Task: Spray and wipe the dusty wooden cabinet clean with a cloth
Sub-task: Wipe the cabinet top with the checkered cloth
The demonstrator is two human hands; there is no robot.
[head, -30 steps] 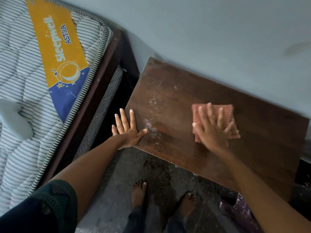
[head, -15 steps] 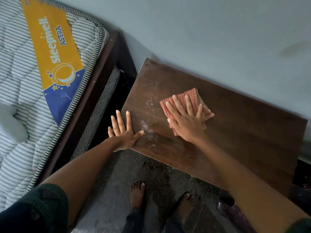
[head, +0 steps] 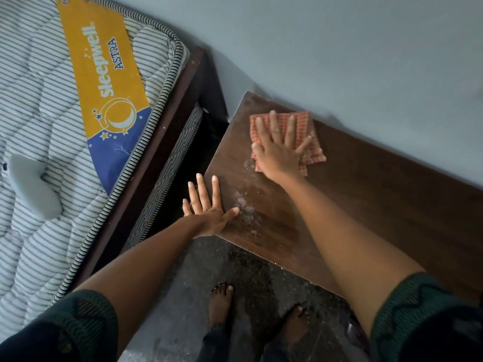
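The dark wooden cabinet top (head: 379, 194) fills the right half of the view, against a pale wall. White dust specks (head: 244, 205) lie near its front left corner. A folded red-checked cloth (head: 304, 121) rests flat near the cabinet's back left corner. My right hand (head: 278, 150) presses down on the cloth with fingers spread. My left hand (head: 206, 210) lies flat with fingers apart at the cabinet's left edge, thumb on the wood, holding nothing. No spray bottle is in view.
A striped mattress with a yellow and blue label (head: 104, 82) sits on a dark bed frame (head: 167, 142) left of the cabinet, with a narrow gap between. My bare feet (head: 220, 301) stand on a speckled grey floor in front. A dark object (head: 355, 333) sits low beside the cabinet.
My right hand slid the cloth from the middle of the cabinet top leftward and back toward the far left corner. My left hand stayed at the left edge.
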